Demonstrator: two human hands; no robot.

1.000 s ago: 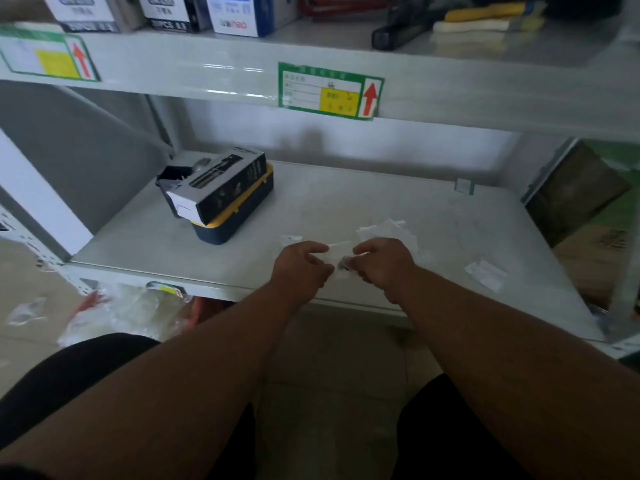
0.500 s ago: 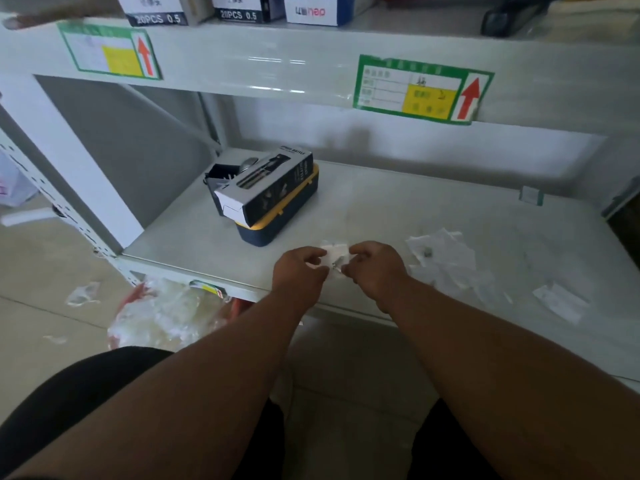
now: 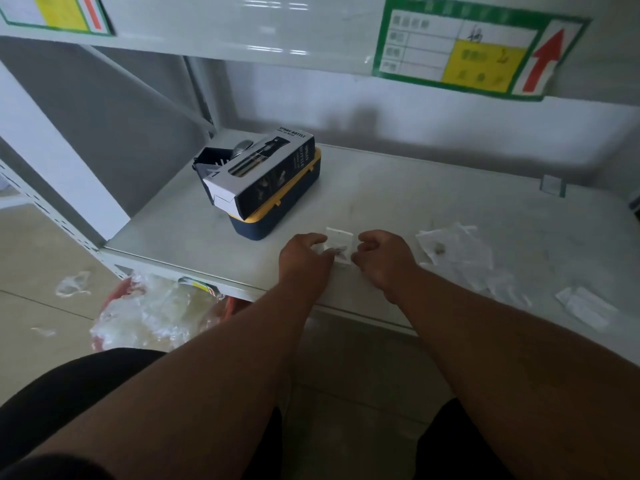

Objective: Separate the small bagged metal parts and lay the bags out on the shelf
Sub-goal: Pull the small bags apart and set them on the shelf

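While hands (image 3: 341,259) flank bag (image 3: 340,244), shelf (image 3: 398,202) edge near

— How were the arms placed?

— Both bare forearms reached forward from the bottom of the view and drew close together at the wrists.

— And the left hand (image 3: 304,259)?

— Knuckles up, its fingers curled inward, the fingertips pinching toward the right.

— The right hand (image 3: 384,259)?

— Much the same, mirrored: back of the hand up, fingers bent in toward the left hand. A narrow gap lay between the two. How each thumb lay could not be made out.
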